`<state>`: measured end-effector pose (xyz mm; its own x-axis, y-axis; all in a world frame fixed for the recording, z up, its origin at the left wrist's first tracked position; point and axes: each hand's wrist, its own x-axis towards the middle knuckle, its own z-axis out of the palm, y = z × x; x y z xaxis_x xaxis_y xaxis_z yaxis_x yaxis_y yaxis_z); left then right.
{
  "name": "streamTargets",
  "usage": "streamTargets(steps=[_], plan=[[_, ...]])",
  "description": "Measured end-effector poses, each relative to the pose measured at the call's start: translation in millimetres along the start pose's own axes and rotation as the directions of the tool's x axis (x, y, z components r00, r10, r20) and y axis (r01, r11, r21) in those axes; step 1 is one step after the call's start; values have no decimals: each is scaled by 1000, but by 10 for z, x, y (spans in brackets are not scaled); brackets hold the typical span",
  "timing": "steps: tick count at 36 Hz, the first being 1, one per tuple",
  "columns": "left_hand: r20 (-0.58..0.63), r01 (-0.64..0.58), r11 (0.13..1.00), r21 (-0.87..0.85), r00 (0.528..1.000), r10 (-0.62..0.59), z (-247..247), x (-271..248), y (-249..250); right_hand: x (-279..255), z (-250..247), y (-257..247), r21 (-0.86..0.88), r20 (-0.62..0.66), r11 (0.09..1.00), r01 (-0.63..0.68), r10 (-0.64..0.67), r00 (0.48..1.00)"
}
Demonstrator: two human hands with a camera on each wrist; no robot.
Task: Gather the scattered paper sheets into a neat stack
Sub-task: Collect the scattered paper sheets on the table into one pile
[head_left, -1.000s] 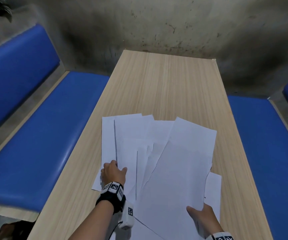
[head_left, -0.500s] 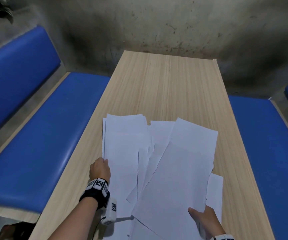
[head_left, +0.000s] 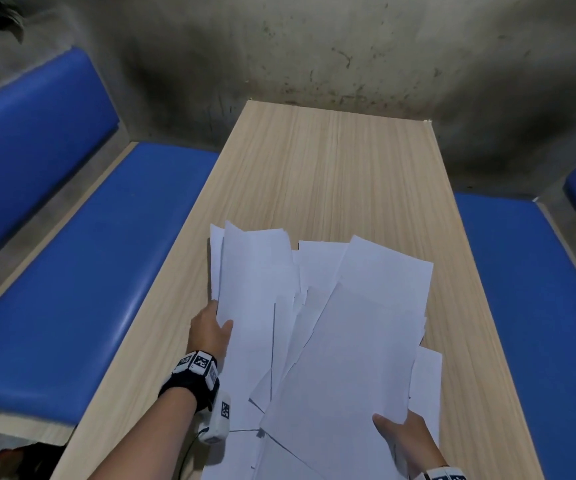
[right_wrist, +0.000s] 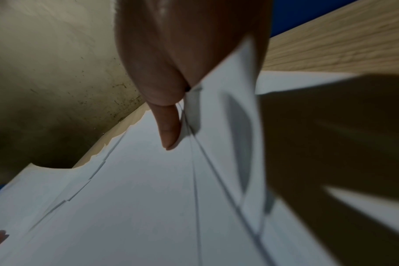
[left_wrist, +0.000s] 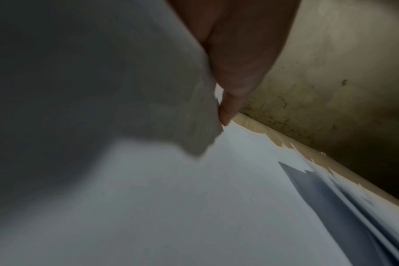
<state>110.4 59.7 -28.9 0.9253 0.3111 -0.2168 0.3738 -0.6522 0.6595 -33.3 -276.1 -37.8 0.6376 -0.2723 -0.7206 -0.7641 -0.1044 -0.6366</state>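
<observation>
Paper sheets (head_left: 317,341): overlapping fan between both hands on the table (head_left: 331,174); exact count unclear, at least six edges show.
Left hand (head_left: 210,329): thumb over, fingers under, gripping the fan's left edge.
Right hand (head_left: 404,436): thumb on top, pinching the near right sheets.
Blue benches (head_left: 89,271): two, one beyond each hand.

Table (head_left: 331,174) in front of me: long, light wood-grain top, far end butted against the wall. Paper sheets (head_left: 348,341) lie on its near half in a loose overlapping fan, edges skewed, not squared. One sheet (head_left: 426,379) pokes out at the right side, near the table's right edge. Far half of the top shows bare wood.
</observation>
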Motion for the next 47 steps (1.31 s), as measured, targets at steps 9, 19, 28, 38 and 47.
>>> streamTargets(steps=[9, 19, 28, 38, 47], plan=[[-97, 0, 980, -200, 995, -20, -375, -95, 211, 6, -10, 35, 36, 18, 999, -7, 6, 1000], [-275, -293, 956, 14, 918, 285, -1036, 22, 400, 330, -54, 348, 117, 67, 992, -36, 28, 997], [-398, -515, 812, -275, 830, 391, -1530, -257, 868, 202, -39, 233, 143, 64, 989, -44, 35, 997], [40, -85, 808, -584, 990, 134, -765, -781, 760, 134, -29, 166, 152, 83, 988, -36, 24, 996], [279, 166, 965, -204, 955, -106, 398, -1100, 75, -72, -23, 84, 179, 48, 984, -12, 3, 999]])
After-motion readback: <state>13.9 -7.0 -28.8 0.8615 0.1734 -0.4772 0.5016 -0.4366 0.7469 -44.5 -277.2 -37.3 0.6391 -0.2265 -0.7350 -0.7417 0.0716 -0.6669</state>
